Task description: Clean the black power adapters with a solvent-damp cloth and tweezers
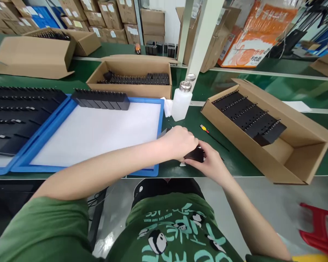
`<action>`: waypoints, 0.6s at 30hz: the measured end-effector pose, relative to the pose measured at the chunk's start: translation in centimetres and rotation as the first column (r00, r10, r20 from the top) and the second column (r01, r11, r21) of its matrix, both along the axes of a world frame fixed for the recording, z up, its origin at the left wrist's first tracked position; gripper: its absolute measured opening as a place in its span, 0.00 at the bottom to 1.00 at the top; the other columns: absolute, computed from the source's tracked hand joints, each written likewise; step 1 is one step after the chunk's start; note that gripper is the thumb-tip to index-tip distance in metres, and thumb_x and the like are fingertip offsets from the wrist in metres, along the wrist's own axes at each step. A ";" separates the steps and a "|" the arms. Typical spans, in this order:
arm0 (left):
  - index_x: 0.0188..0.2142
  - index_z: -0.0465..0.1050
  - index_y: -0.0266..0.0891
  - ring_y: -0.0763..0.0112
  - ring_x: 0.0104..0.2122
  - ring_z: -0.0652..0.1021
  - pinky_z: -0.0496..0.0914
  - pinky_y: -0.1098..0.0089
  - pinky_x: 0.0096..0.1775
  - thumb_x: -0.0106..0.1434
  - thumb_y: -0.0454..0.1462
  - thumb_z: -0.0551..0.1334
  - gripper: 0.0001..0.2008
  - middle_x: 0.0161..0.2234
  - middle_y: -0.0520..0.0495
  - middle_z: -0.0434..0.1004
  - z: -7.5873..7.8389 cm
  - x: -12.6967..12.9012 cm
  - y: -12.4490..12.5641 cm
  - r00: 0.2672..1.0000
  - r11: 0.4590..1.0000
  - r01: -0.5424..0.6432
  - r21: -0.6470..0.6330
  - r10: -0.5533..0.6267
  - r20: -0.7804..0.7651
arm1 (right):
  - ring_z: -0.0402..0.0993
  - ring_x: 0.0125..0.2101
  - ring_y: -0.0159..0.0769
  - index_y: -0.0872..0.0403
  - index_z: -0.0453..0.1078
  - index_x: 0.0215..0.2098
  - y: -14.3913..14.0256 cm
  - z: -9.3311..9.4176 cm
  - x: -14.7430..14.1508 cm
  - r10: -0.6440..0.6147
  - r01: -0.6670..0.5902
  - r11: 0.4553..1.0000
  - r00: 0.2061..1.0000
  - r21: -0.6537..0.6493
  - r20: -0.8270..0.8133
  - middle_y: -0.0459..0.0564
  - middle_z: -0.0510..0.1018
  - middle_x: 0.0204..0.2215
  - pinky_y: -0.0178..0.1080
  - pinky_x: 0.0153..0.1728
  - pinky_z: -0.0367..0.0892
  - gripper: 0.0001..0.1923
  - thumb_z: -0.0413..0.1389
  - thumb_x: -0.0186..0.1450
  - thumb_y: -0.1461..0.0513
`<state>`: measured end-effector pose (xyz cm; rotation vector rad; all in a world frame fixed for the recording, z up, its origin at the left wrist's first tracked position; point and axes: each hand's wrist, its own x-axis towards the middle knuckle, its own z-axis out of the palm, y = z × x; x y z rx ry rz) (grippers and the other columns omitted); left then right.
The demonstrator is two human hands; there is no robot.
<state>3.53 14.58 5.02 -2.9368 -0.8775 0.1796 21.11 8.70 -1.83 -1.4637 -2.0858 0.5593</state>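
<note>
My right hand [211, 160] grips a small black block [195, 155] near the front edge of the green table, fingers and thumb around its right end. My left hand [180, 142] is closed over the block's left side. What its fingers pinch is hidden; a bit of white [182, 164] shows beneath it and a greyish edge behind the wrist. Just left lies a blue-rimmed tray [98, 136] with a white base, a row of black blocks [101, 99] along its back. A white pump bottle [182, 102] stands behind my hands, beside a crumpled white tissue [167, 106].
At right sits an open cardboard box [265, 160] with black blocks in rows. A cable with a yellow-and-red plug [205, 128] lies before it. Another blue tray [19, 123] full of blocks is at left. Behind are a carton [131, 89] of blocks and a white post [203, 36].
</note>
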 end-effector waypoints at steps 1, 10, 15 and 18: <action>0.43 0.76 0.32 0.49 0.37 0.81 0.70 0.62 0.33 0.53 0.49 0.74 0.26 0.35 0.35 0.80 -0.6 1.1 0.2 1.000 1.000 0.009 -0.005 -0.009 0.015 | 0.77 0.47 0.49 0.52 0.65 0.57 0.0 -0.3 1.1 -0.021 0.021 1.000 1.000 0.000 0.010 0.56 0.78 0.51 0.48 0.43 0.74 0.30 0.65 0.61 0.51; 0.52 0.69 0.33 0.50 0.40 0.79 0.68 0.64 0.32 0.61 0.53 0.67 0.30 0.40 0.36 0.78 -0.4 4.0 -0.4 0.984 0.995 -0.091 0.040 0.084 0.160 | 0.74 0.47 0.55 0.51 0.68 0.56 0.7 4.7 5.8 0.007 -0.019 0.998 0.979 0.057 0.204 0.56 0.78 0.47 0.54 0.47 0.71 0.27 0.64 0.61 0.52; 0.50 0.69 0.36 0.54 0.37 0.78 0.65 0.66 0.28 0.63 0.55 0.63 0.27 0.36 0.40 0.76 -1.3 0.4 -4.3 0.946 0.962 -0.266 0.062 0.249 0.207 | 0.70 0.45 0.54 0.49 0.63 0.61 -1.2 5.0 2.5 0.130 -0.175 0.978 0.938 0.117 0.320 0.57 0.76 0.49 0.55 0.47 0.71 0.27 0.61 0.66 0.55; 0.48 0.71 0.34 0.53 0.35 0.78 0.68 0.62 0.29 0.63 0.54 0.64 0.27 0.34 0.40 0.77 -3.9 -0.9 -5.6 0.936 0.957 -0.290 0.002 0.283 0.211 | 0.70 0.45 0.52 0.49 0.61 0.62 -1.7 2.2 0.9 0.176 -0.175 0.984 0.947 -0.027 0.269 0.55 0.75 0.49 0.53 0.46 0.72 0.29 0.63 0.65 0.59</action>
